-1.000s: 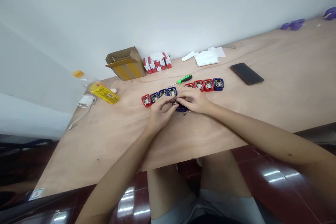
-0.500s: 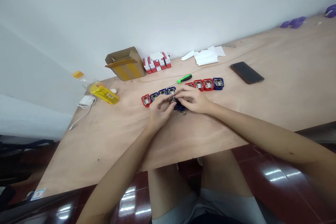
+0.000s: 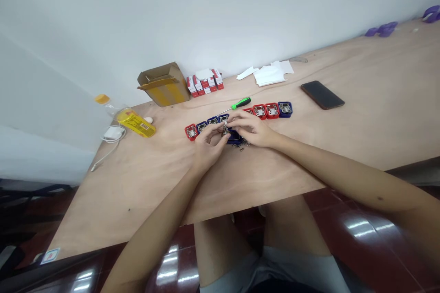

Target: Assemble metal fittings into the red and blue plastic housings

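Surface: a plywood table [image 3: 343, 146] is stretching along a white wall.
Left hand [image 3: 209, 143]: closing, its fingertips [image 3: 216, 129] pinching a small metal part [image 3: 224, 130].
Right hand [image 3: 252, 129]: curling closed, gripping that same part from 3 o'clock.
Part: sitting between both hands, directly above a dark blue clasp [image 3: 233, 136].
Around: red and blue clasps [image 3: 271, 111] are lining up from 9 to 2 o'clock; a green-handled screwdriver [image 3: 241, 103] is lying at 12 o'clock, a black phone [image 3: 322, 94] at 2, a cardboard box [image 3: 164, 84] at 10.

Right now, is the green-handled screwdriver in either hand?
No, the green-handled screwdriver lies on the plywood table, apart from the left hand and right hand, which meet at a small metal part.
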The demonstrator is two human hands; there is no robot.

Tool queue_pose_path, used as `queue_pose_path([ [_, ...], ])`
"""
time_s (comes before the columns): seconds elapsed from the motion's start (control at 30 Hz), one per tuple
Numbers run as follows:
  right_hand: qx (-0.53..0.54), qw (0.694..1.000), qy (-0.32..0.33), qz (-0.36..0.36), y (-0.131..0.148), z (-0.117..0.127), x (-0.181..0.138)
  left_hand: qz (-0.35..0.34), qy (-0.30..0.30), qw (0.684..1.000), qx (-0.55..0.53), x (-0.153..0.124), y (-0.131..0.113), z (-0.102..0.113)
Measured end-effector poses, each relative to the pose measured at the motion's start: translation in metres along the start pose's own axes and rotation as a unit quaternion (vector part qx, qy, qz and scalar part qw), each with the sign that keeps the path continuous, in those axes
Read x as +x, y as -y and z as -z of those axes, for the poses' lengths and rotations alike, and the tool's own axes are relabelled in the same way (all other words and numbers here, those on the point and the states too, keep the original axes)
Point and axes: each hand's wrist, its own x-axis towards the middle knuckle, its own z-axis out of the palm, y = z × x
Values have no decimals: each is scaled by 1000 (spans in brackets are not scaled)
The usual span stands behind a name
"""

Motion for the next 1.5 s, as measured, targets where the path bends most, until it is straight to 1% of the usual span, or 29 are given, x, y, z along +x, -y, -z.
queue_pose_path([
  [0.13,-6,1000,-9,-9,0,1,0,2,1,1000,-7,0,-1,-1],
  [0.27,-1,1000,10,6,-1,2,1,3,2,1000,-19,0,0,0],
  [0.4,-14,1000,-9,-5,-2,2,1,13,1,1000,-12,0,2,0],
  [0.53,-9,1000,12,3,-3,3,1,23,-3,1000,-21,0,3,0],
  [0.63,-15,1000,-2,-11,-4,3,0,27,-9,999,-32,0,2,0],
  [0.7,-22,1000,2,-16,-5,4,0,30,-12,999,-35,1,1,0],
  [0.8,-13,1000,22,-3,-5,4,0,34,-15,999,-39,1,0,-1],
  [0.93,-9,1000,0,-20,-5,4,0,39,-19,998,-52,0,-1,-3],
  [1.1,9,1000,13,-10,-4,5,0,35,-21,998,-55,0,-1,-3],
  [1.23,4,999,-2,-38,-6,4,-1,40,-21,997,-59,0,-2,-3],
  [1.37,20,999,20,-40,-7,4,-1,52,-19,996,-65,0,-3,-3],
  [1.5,30,996,4,-83,-7,5,-2,71,-28,995,-63,0,-4,-3],
])
